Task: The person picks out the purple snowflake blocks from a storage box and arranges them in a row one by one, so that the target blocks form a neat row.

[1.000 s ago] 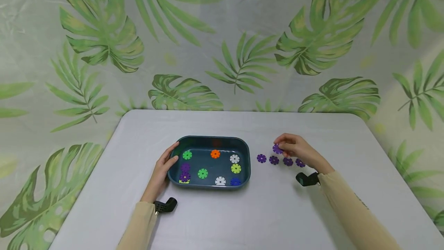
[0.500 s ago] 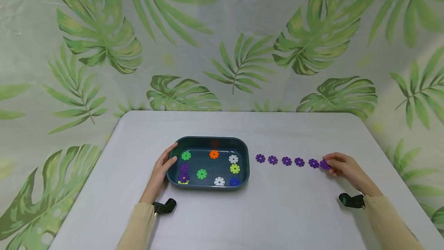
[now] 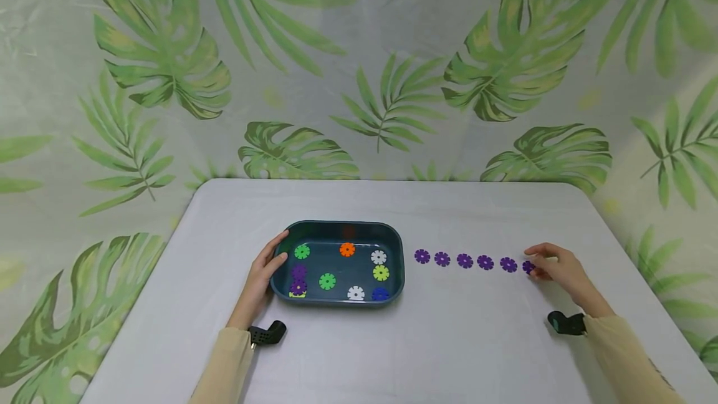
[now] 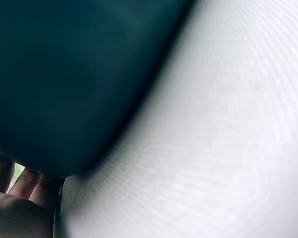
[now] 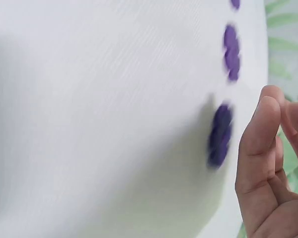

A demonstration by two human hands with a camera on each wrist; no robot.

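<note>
A dark blue-green tray (image 3: 336,302) stands left of the table's middle. My left hand (image 3: 260,276) holds its left end, thumb at the rim; in the left wrist view its fingers (image 4: 24,183) lie against the outer wall. Several purple notched plastic discs (image 3: 464,260) form a row to the right of the tray. Over the row's right end, my right hand (image 3: 561,270) partly covers the last purple disc (image 3: 528,267). In the right wrist view that disc lies on the table, apart from the fingertips, and nothing shows between thumb and fingers.
Inside the tray lie loose notched discs: green (image 3: 328,281), orange (image 3: 347,249), white (image 3: 378,257), yellow (image 3: 381,273), blue (image 3: 380,293) and purple (image 3: 299,287). A white cloth (image 3: 426,354) covers the table; a leaf-patterned curtain (image 3: 392,48) hangs behind it.
My right hand carried a purple disc rightward to the row's end and has let go of it, fingers lifting slightly off. The left hand and tray have stayed in place.
</note>
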